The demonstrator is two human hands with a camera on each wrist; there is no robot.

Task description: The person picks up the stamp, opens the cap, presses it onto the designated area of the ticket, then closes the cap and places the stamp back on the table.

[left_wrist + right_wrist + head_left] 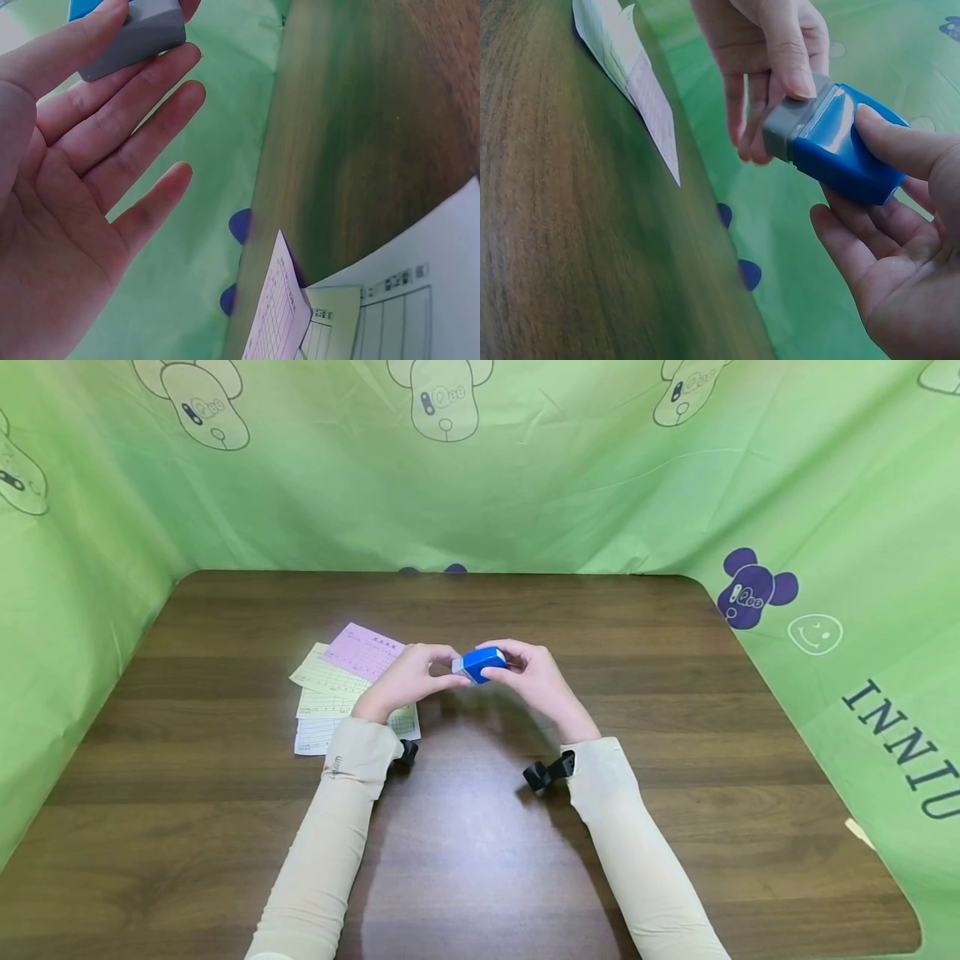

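A blue hand stamp [486, 663] with a grey cap [786, 126] is held above the table, tilted, between both hands. My left hand [411, 677] pinches the grey cap between thumb and fingers, its other fingers spread out in the left wrist view. From the other side, my right hand [538, 677] grips the blue body with the thumb on top and the fingers beneath. Cap and body sit together in the right wrist view. The stamp's end face is hidden. Beside and partly behind my left wrist lie overlapping paper slips [322, 703].
The topmost slip is purple [363, 650], over pale yellow and white ones. Underneath is a brown wooden table [480, 860]. A green printed cloth [525, 510] hangs around its back and sides. Black wrist mounts [547, 772] jut inward from both sleeves.
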